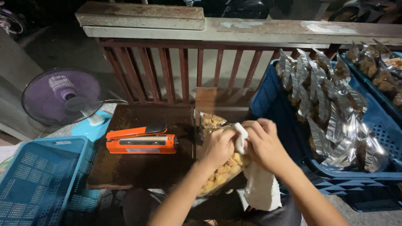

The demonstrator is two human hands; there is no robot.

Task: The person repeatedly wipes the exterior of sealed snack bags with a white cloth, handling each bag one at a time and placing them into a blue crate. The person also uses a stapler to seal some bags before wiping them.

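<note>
Snack bag (pixel 217 173) half-hidden behind both hands

Dim night shot, light from overhead; glare on foil bags (pixel 331 104) (right side), dark murky corners, slight wide-angle edge bending.

The cloth (pixel 261 188) at six o'clock is white, nubbly terry. The bag (pixel 217 175) is clear glossy plastic. At nine o'clock, the sealer (pixel 140 140) is smooth orange plastic on a dark matt wooden table (pixel 138 167). At three o'clock, shiny foil pouches (pixel 331 100) fill a perforated blue plastic crate (pixel 272 100).
</note>
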